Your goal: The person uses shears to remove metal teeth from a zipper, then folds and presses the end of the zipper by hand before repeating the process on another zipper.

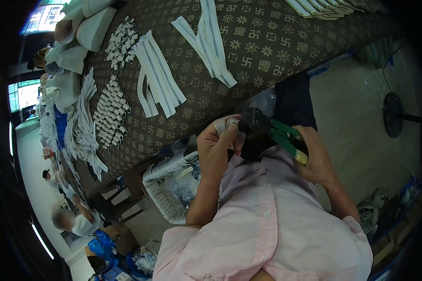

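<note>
My left hand [213,149] is closed in a pinch around a folded white zipper [231,122], whose teeth show at the fingertips. My right hand [315,157] is wrapped round hand pliers [281,136] with green handles and a yellowish grip end. The dark head of the pliers points left, right beside the zipper and my left fingers. Both hands are in front of my shirt, just off the table's edge. On the patterned tablecloth [248,51] lie white zipper strips [160,77] and another folded pair of strips [208,47].
Small white bundled pieces lie in a pile [122,44] and in neat rows [111,112]. Long white strips [79,117] hang over the table's left edge. Below stands a white woven basket [162,187] holding plastic bags. A person [82,222] sits at left; a black stand [394,114] is at right.
</note>
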A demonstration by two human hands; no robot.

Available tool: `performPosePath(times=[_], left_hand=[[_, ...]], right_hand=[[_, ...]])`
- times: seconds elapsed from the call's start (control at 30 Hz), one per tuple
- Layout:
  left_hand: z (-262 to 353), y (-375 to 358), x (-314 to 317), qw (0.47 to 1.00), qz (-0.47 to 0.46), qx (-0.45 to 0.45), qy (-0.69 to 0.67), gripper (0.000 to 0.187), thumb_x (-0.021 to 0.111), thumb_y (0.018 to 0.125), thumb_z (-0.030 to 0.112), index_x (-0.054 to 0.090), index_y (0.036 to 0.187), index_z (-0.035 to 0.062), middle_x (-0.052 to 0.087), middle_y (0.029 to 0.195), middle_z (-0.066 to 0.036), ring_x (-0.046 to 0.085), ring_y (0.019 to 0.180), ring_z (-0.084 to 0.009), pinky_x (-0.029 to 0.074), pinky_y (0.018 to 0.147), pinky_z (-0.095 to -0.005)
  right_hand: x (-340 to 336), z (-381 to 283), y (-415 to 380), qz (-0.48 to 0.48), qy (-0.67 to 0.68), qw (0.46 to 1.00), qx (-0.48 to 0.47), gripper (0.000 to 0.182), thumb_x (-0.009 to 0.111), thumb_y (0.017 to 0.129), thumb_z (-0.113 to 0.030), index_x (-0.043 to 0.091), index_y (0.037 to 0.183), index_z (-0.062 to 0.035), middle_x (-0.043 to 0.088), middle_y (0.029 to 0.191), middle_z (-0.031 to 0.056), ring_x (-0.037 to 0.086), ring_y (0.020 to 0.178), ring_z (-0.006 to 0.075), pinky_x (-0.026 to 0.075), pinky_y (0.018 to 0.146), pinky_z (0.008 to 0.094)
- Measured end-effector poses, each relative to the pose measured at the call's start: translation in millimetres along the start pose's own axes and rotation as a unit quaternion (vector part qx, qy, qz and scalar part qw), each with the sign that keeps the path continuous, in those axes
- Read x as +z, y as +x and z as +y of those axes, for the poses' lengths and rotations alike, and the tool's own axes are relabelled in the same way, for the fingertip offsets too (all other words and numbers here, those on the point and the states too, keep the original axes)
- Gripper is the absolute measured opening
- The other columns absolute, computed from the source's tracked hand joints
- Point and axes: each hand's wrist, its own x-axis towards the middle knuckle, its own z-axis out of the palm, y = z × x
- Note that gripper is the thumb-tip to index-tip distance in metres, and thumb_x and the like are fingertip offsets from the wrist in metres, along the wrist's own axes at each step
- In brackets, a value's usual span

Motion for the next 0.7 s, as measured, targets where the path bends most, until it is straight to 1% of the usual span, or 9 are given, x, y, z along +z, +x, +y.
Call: performPosePath(times=[0.1,0.17,0.27,0.43,0.5,0.53,0.6,0.63,0.7], left_hand=[[-1.1,-2.0,4.5,1.000,-0.023,-0.012,-0.009,0.022,0.053,0.088,0.013,0.058,0.102,-0.0041,0.057,0.064,-0.004,0.053,0.052,-0.0094,0.045,0.048,-0.0221],[-7.5,-0.2,7.0,0.996,-0.052,-0.011,-0.071,0.023,0.053,0.088,0.012,0.057,0.104,-0.0037,0.058,0.068,-0.006,0.055,0.055,-0.0106,0.047,0.051,-0.0229],[-17.6,1.8,5.3,0.984,-0.095,-0.011,-0.153,0.028,0.046,0.091,0.014,0.050,0.112,-0.0043,0.061,0.080,-0.011,0.060,0.067,-0.0177,0.050,0.062,-0.0280],[5.1,-6.1,12.0,0.964,-0.092,-0.025,-0.249,0.041,0.033,0.095,0.021,0.036,0.127,-0.0045,0.057,0.108,-0.020,0.058,0.098,-0.0301,0.046,0.087,-0.0392],[9.6,-7.4,14.1,0.911,-0.109,-0.096,-0.387,0.049,0.030,0.095,0.027,0.027,0.133,-0.0039,0.051,0.117,-0.021,0.051,0.108,-0.0322,0.037,0.097,-0.0428],[8.1,-7.4,12.0,0.909,-0.108,-0.094,-0.390,0.049,0.030,0.095,0.027,0.027,0.133,-0.0039,0.051,0.117,-0.021,0.051,0.108,-0.0322,0.037,0.097,-0.0428],[-0.9,-7.0,3.3,0.864,-0.168,-0.135,-0.454,0.049,0.040,0.092,0.022,0.029,0.133,-0.0043,0.054,0.113,-0.020,0.051,0.109,-0.0333,0.035,0.099,-0.0425],[-8.6,-4.4,-0.4,0.863,-0.167,-0.135,-0.457,0.049,0.040,0.092,0.022,0.029,0.133,-0.0043,0.054,0.113,-0.020,0.051,0.109,-0.0333,0.035,0.099,-0.0425],[-18.9,2.9,-5.4,0.869,-0.341,-0.018,-0.360,0.046,0.050,0.089,0.014,0.037,0.128,-0.0054,0.057,0.106,-0.018,0.051,0.109,-0.0297,0.043,0.090,-0.0387]], right_hand=[[17.7,-3.6,1.0,-0.029,0.131,0.991,0.022,0.058,0.062,0.064,0.002,0.042,0.118,-0.0017,0.051,0.095,0.0146,0.053,0.086,0.0265,0.042,0.075,0.0351],[40.0,-9.5,4.6,-0.059,0.363,0.923,0.112,0.053,0.064,0.071,-0.002,0.041,0.119,-0.0019,0.052,0.096,0.0095,0.054,0.086,0.0163,0.043,0.075,0.0291],[67.3,-21.5,19.5,-0.063,0.478,0.873,0.075,0.046,0.062,0.078,-0.006,0.041,0.119,-0.0025,0.053,0.096,0.0044,0.052,0.087,0.0107,0.043,0.075,0.0259],[70.6,-39.0,41.6,-0.053,0.551,0.828,0.090,0.040,0.058,0.082,-0.006,0.041,0.119,-0.0033,0.053,0.094,0.0026,0.052,0.086,0.0099,0.043,0.075,0.0231],[61.1,-28.9,42.7,-0.165,0.615,0.741,0.212,0.041,0.056,0.083,-0.007,0.041,0.121,-0.0038,0.053,0.099,0.0043,0.052,0.089,0.0113,0.044,0.076,0.0254],[60.4,-29.6,41.8,-0.168,0.612,0.743,0.213,0.041,0.056,0.083,-0.007,0.041,0.121,-0.0038,0.053,0.099,0.0043,0.052,0.089,0.0113,0.044,0.076,0.0254],[58.9,-31.4,37.1,-0.166,0.772,0.570,0.227,0.044,0.055,0.081,-0.005,0.040,0.122,-0.0036,0.052,0.101,0.0049,0.052,0.092,0.0128,0.044,0.078,0.0277],[55.4,-30.7,35.9,-0.166,0.770,0.572,0.230,0.044,0.055,0.081,-0.005,0.040,0.122,-0.0036,0.052,0.101,0.0049,0.052,0.092,0.0128,0.044,0.078,0.0277],[48.2,-29.6,32.1,-0.192,0.758,0.578,0.234,0.050,0.054,0.078,-0.001,0.038,0.125,-0.0025,0.052,0.099,0.0044,0.053,0.091,0.0136,0.043,0.079,0.0285]])
